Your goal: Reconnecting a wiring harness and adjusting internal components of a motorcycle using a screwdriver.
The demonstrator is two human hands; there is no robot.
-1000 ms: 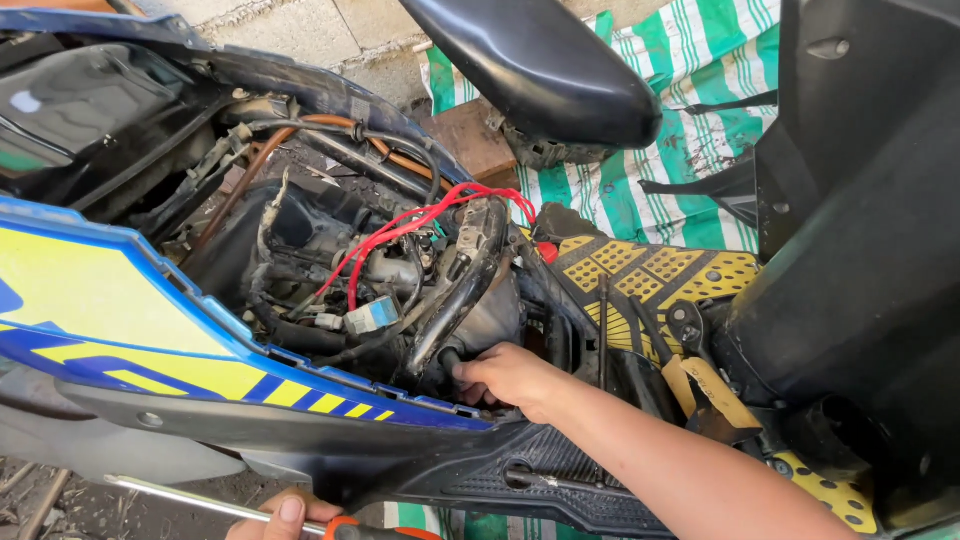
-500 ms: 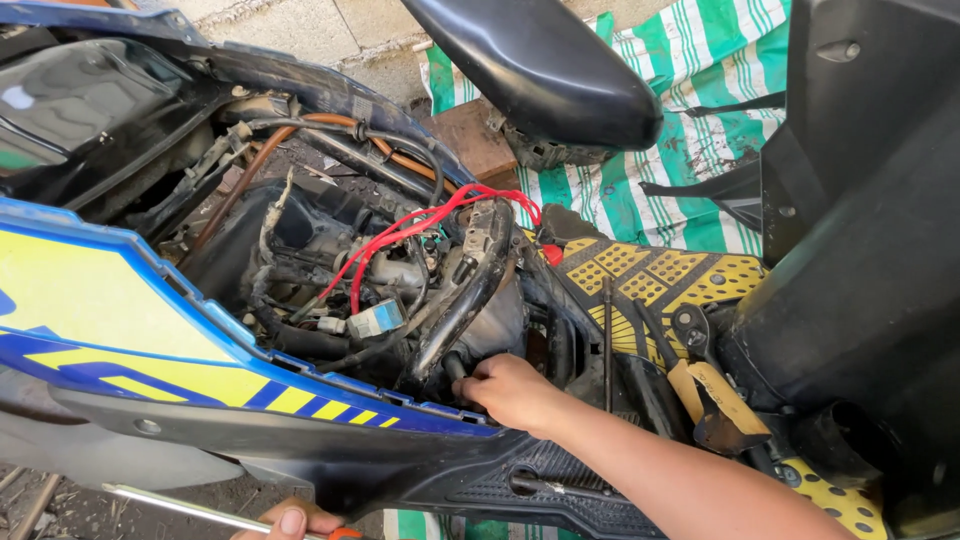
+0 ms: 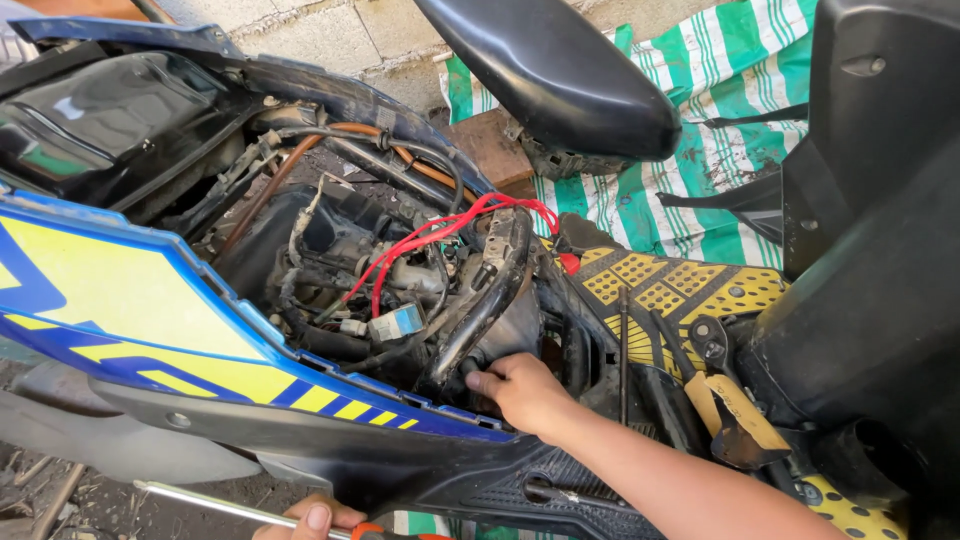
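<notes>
Two hands at work on an opened scooter — one inside the frame, one on a tool.

Right hand point(image 3: 522, 388) reaches into the exposed engine bay just behind the blue-and-yellow side panel point(image 3: 130, 300), its fingertips pressed against a dark part at the foot of a curved black frame tube point(image 3: 490, 290); whether the grip is closed on anything there I cannot tell, since the fingers hide the spot. Left hand point(image 3: 308, 518), at the bottom edge of the view, has its grip wrapped around a screwdriver point(image 3: 225, 505) with an orange handle and a long metal shaft pointing left, low over the ground. Red wires point(image 3: 440, 232) run across the engine above the right hand, the black seat point(image 3: 560, 70) is raised overhead, and more tools lie on the yellow-patterned footboard point(image 3: 690, 290) to the right — near a green-and-white striped cloth point(image 3: 720, 110).
</notes>
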